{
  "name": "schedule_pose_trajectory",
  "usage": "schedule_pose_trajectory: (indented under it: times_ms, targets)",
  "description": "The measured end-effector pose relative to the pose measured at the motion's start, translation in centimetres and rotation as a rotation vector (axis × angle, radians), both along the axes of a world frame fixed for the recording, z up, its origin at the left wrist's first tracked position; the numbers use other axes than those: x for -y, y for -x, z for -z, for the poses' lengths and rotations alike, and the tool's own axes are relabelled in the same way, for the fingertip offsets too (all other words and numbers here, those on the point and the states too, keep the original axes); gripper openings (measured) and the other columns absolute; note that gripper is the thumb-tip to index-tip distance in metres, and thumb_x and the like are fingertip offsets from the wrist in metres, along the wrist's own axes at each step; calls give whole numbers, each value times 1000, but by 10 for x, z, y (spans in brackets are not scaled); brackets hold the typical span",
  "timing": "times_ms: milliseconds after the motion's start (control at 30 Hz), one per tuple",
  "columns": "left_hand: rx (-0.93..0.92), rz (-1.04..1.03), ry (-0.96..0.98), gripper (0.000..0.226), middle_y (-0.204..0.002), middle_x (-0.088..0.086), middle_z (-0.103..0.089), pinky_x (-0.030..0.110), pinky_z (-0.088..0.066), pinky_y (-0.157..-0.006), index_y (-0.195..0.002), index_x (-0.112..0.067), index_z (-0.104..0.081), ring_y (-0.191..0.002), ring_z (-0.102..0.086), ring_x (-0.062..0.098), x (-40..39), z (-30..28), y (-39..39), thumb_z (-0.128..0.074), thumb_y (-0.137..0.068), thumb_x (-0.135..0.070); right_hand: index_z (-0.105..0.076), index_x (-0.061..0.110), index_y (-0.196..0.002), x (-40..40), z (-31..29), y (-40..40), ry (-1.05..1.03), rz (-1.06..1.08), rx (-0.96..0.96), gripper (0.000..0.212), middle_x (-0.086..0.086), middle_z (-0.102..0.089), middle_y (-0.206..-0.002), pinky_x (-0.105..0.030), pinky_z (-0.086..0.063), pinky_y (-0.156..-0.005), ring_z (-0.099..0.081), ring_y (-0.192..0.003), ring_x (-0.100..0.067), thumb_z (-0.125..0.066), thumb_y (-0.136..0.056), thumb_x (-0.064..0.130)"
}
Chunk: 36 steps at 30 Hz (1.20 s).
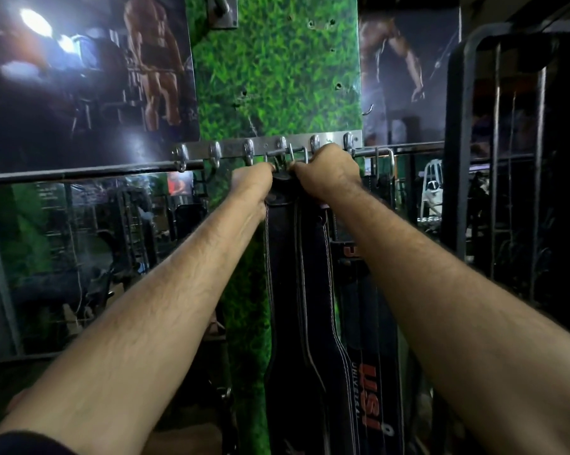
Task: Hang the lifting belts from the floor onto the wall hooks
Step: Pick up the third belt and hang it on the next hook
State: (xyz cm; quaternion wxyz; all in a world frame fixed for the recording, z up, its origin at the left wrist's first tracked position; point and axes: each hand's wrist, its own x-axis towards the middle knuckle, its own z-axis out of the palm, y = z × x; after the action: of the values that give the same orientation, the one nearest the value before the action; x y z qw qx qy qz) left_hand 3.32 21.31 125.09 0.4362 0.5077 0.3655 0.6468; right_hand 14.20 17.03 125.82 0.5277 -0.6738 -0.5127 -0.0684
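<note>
A black leather lifting belt (296, 290) with white stitching hangs straight down against the green grass-print pillar (277, 77). Its metal buckle (285, 157) is up at the steel hook rail (267, 147), by the fourth hook from the left. My left hand (252, 182) grips the belt's top end on the left of the buckle. My right hand (326, 174) grips it on the right, fingers curled over the strap. Behind it hangs a second black belt (370, 372) with orange lettering, on a hook further right.
Three bare hooks (215, 152) are on the rail's left part. A horizontal black bar (90, 172) runs along the mirror wall on the left. A dark metal rack frame (513, 159) stands at the right. Another metal bracket (222, 11) is mounted high on the pillar.
</note>
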Motion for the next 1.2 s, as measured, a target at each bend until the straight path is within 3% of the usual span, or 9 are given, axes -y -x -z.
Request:
schedule_pose_trajectory:
  times_ms: [133, 200, 500, 700, 800, 900, 1067, 1133, 1200]
  targets:
    - [-63, 69, 46, 18, -75, 8, -64, 19, -48, -38, -87, -8, -64, -48, -61, 16, -6, 7, 4, -48, -93, -3, -65, 16, -101, 7, 6, 12, 73, 59, 150, 29, -5, -70, -105, -33, -57, -82, -68, -94, -23, -70, -91, 42]
    - [-54, 25, 60, 20, -74, 6, -64, 17, -42, -36, -101, -3, -70, -47, -60, 15, -11, 11, 7, -53, -90, -6, -68, 14, -106, 10, 9, 23, 54, 107, 216, 22, -5, -72, -110, -33, -54, -78, -69, -98, -25, -65, -95, 33]
    - [50, 102, 10, 71, -98, 6, -78, 40, -63, -78, -106, -13, -74, -88, -75, 26, -2, 66, 13, -65, -73, -76, -46, 23, -139, 11, 115, 29, -336, -245, -3, 45, -9, -74, -111, -38, -55, -82, -71, -97, -31, -60, -98, 37]
    - [-7, 194, -95, 18, -92, 9, -73, 25, -56, -61, -102, -5, -67, -79, -70, 16, 15, 126, 10, -62, -100, -22, -68, 19, -94, -4, 177, 19, -278, -540, -449, 14, 2, -69, -69, -32, -54, -60, -61, -60, -9, -78, -87, 26]
    - [-32, 184, -81, 33, -98, 14, -72, 35, -61, -80, -108, 4, -65, -88, -71, 17, 10, 167, 11, -68, -95, -26, -63, 23, -70, -1, 202, 13, -186, -575, -419, 25, 11, -60, -60, -25, -44, -53, -50, -54, -4, -79, -88, 29]
    - [-60, 177, -8, 82, -112, 22, -70, 46, -56, -94, -121, 13, -57, -104, -68, 31, 1, 217, 15, -79, -73, -51, -57, 21, -66, 1, 238, 5, -98, -620, -372, 31, 12, -52, -58, -22, -38, -50, -44, -53, -3, -77, -89, 25]
    - [-208, 262, 91, 29, -96, 13, -76, 58, -56, -89, -100, -2, -70, -90, -72, 28, 12, 316, 31, -75, -88, -29, -56, 14, -67, 10, 340, -3, 127, -631, -357, 33, 11, -52, -58, -30, -39, -55, -46, -55, -4, -73, -93, 25]
    - [-196, 305, 118, 11, -96, 8, -79, 46, -60, -84, -102, -8, -72, -90, -75, 24, 14, 348, 35, -70, -93, -14, -56, 23, -67, 13, 369, -7, 183, -598, -391, 30, 19, -61, -57, -21, -45, -54, -54, -53, 3, -74, -92, 26]
    - [-201, 306, 123, 13, -94, 2, -80, 30, -59, -77, -106, -9, -72, -88, -76, 17, 13, 363, 35, -67, -94, -7, -68, 21, -84, 15, 387, -8, 193, -586, -453, 18, 14, -76, -80, -32, -61, -70, -72, -75, -3, -77, -87, 36]
